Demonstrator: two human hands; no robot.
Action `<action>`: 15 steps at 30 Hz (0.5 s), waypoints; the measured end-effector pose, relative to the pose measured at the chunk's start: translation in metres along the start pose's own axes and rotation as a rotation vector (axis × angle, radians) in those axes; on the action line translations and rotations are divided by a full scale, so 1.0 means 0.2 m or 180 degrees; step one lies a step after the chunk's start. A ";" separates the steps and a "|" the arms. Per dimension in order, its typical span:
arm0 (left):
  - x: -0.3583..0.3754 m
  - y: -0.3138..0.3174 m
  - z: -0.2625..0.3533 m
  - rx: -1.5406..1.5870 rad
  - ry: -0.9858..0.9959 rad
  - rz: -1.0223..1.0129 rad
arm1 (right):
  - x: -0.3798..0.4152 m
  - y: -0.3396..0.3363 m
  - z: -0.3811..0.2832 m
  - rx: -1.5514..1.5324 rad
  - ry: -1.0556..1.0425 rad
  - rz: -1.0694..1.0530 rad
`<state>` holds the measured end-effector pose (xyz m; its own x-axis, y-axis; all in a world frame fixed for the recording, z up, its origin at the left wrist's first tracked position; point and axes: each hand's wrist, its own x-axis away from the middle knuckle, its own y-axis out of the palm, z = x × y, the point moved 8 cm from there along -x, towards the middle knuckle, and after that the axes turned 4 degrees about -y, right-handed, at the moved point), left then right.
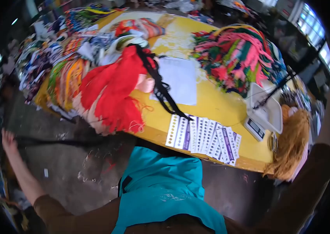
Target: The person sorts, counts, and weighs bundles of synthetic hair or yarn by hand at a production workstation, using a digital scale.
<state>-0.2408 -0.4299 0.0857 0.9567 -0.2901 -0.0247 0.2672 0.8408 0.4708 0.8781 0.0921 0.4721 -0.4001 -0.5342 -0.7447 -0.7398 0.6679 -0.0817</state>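
Note:
At the far left, my left hand (9, 141) is closed around a length of black yarn (55, 141), which stretches right toward the table's front edge. My right arm (325, 128) reaches up along the right side, and its hand is lost beyond the dark rim of the view. A dark strand of yarn (290, 80) slants from the upper right down into a white plastic tray (276, 119). Another black yarn bundle (155, 76) lies across red yarn skeins (112, 89), its end touching a row of white and purple cards with dots (202, 136).
The yellow table (219, 113) also bears a white paper sheet (178, 82), a digital scale (255, 128) under the tray, and a pink and green yarn heap (239, 58). Brown yarn (292, 142) hangs over the right edge. Multicoloured yarn piles (55, 66) crowd the left side.

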 end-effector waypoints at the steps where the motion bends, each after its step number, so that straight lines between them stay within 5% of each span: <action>1: 0.16 -0.02 0.03 -0.0245 0.0077 0.0650 | -0.02 -0.02 -0.04 -0.0081 -0.0103 0.0082; 3: -0.12 -0.40 -0.01 0.0163 -0.0208 -0.0585 | -0.06 -0.07 -0.10 -0.0253 -0.0308 0.0270; 6: 0.07 -0.59 -0.17 -0.1424 0.0021 0.0008 | -0.22 -0.20 -0.12 -0.0535 -0.0635 0.0653; 8: 0.25 -0.62 -0.39 -0.1982 -0.0603 0.0019 | -0.35 -0.31 -0.06 -0.0535 -0.0777 0.0817; 12: 0.52 -0.98 -0.81 -0.3831 -0.1562 0.0404 | -0.17 -0.30 -0.10 -0.0063 -0.0576 0.0531; 15: 0.76 -1.02 -1.04 -0.4230 -0.2418 0.0368 | 0.01 -0.14 0.17 0.0483 0.0301 -0.0541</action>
<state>-0.1266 -0.5510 -0.1981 0.8061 -0.0065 0.5918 0.5000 0.5423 -0.6752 0.9170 0.0895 0.4504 -0.3310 -0.6869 -0.6470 -0.7138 0.6307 -0.3045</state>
